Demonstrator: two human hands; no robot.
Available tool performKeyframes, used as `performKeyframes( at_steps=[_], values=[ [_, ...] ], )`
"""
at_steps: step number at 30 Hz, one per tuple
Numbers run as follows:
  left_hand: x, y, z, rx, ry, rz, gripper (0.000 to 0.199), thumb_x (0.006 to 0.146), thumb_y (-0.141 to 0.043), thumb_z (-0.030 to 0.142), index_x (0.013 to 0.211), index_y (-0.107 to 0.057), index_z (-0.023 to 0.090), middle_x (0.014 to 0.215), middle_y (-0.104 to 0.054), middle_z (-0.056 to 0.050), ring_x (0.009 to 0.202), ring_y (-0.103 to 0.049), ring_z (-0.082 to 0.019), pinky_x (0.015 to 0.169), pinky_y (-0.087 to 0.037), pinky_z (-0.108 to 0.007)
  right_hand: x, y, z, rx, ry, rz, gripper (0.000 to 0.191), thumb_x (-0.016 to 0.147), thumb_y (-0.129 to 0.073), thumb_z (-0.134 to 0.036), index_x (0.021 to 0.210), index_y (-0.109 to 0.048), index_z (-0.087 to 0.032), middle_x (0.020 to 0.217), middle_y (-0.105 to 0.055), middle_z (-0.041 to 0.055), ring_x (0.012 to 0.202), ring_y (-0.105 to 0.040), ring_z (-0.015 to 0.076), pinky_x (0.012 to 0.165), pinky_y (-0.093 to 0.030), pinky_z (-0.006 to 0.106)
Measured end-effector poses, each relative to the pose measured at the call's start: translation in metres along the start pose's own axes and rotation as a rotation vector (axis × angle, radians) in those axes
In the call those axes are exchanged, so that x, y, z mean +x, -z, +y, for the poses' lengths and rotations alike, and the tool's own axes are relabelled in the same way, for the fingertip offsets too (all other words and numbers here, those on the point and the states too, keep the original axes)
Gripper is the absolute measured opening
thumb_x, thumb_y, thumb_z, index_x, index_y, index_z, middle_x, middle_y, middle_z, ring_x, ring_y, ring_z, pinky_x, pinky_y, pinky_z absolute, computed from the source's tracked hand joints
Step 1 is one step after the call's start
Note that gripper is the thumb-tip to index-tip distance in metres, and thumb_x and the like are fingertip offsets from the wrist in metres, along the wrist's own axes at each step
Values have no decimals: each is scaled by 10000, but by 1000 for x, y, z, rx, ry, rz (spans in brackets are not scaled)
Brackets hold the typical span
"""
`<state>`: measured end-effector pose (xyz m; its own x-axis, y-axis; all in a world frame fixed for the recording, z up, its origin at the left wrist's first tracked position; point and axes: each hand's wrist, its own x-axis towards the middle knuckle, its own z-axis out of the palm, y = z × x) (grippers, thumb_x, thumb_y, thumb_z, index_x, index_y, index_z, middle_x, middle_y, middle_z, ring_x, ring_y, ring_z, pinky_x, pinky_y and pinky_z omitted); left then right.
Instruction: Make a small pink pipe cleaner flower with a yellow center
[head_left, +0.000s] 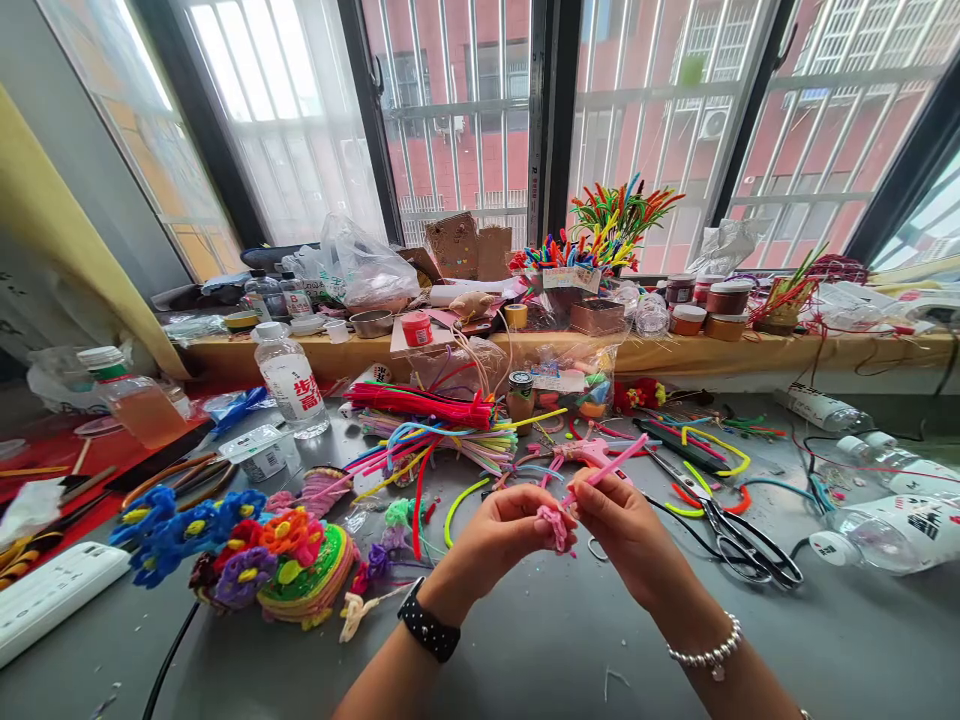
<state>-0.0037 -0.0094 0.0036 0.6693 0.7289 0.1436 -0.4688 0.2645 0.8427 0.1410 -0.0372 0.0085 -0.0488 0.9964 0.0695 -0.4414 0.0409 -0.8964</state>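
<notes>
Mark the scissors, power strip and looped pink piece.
Scissors (711, 511): head view, near the pivot.
Power strip (58, 598): head view, middle of its white body.
Looped pink piece (553, 526): head view, on its loops.

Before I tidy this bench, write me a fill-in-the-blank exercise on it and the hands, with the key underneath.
1. The left hand holds a looped, fuzzy piece coloured ____.
2. The slim, straight pink fuzzy stem is pinched in the ____ hand.
3. The black wristband with white dots circles the ____ wrist.
4. In the multicoloured fuzzy flower cluster, the leftmost flowers are ____.

Missing words: pink; right; left; blue.
</notes>
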Motion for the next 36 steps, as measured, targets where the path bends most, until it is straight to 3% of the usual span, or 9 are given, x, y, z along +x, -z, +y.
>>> performKeyframes(
  at_steps=[17,21,23,25,28,32,36],
  values=[
    [2,5,-2,-148,-94,20,99,580,-693,172,608,-618,113,587,-600,-16,465,-529,-75,482,-411,-189,-3,-8,8,10,56,-32,233,680,-647,-334,568,-544,-157,577,-390,-40,563,-309,82,534,-286,209],
    [0,7,1,-175,-90,11,73,594,-674,163,631,-629,120,594,-593,-12,474,-525,-70,491,-407,-184,-3,-7,7,-19,63,-43,204,680,-652,-314,584,-566,-156,598,-428,-31,595,-345,90,568,-299,219],
    [-1,8,4,-203,-75,22,162,596,-675,209,732,-647,126,640,-606,-25,521,-540,-79,528,-416,-192,-3,-7,7,-8,22,-44,186,679,-655,-305,598,-579,-156,595,-447,-27,597,-359,91,578,-305,223],
    [-2,8,6,-198,-85,21,371,534,-715,265,870,-638,129,696,-608,-37,583,-545,-99,573,-423,-214,-3,-8,8,60,-38,-49,177,680,-653,-305,603,-586,-161,580,-455,-28,585,-369,89,576,-314,222],
    [-2,6,6,-51,-127,89,463,506,-736,261,941,-622,150,687,-587,-21,594,-519,-102,611,-413,-238,-1,-10,13,246,-107,-64,149,668,-665,-288,611,-603,-165,571,-464,-33,561,-382,75,558,-338,205],
    [0,6,2,307,-240,209,175,607,-677,245,760,-665,161,672,-549,-14,620,-483,-106,636,-392,-245,2,-14,24,462,-266,-21,135,596,-723,-225,679,-646,-151,622,-517,-35,548,-427,40,529,-374,152],
    [1,5,3,619,-441,260,161,620,-660,308,663,-672,153,672,-517,-30,682,-466,-138,657,-386,-262,3,-14,30,522,-407,31,181,530,-759,-200,658,-649,-135,593,-537,-35,510,-448,27,494,-386,129]
  ],
)
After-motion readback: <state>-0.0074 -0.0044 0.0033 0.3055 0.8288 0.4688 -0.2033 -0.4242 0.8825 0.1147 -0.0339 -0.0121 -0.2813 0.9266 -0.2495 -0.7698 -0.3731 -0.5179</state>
